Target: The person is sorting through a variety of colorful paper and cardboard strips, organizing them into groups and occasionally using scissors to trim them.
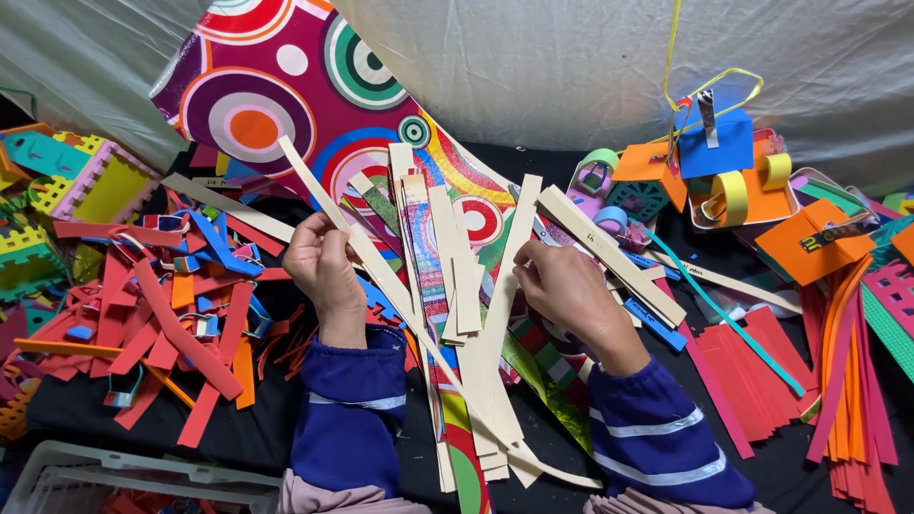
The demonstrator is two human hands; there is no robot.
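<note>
Left hand (324,269): fingers closed, pinching a long cream paper strip (381,276).
Right hand (564,288): fingers curled, gripping an upright cream strip (506,276).
Nearby: red strips (181,333).

Matt cream paper strips (476,314), glossy circle-patterned sheet (286,86), matt red foam strips (181,333), black cloth (762,457).

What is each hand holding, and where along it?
Left hand pinches a long pale paper strip near its middle. Right hand grips another pale strip about midway.

Scraps and crafts everywhere!
Red foam strips (181,333) piled left, orange foam house (647,171) right, white crate (143,476) below.
</note>
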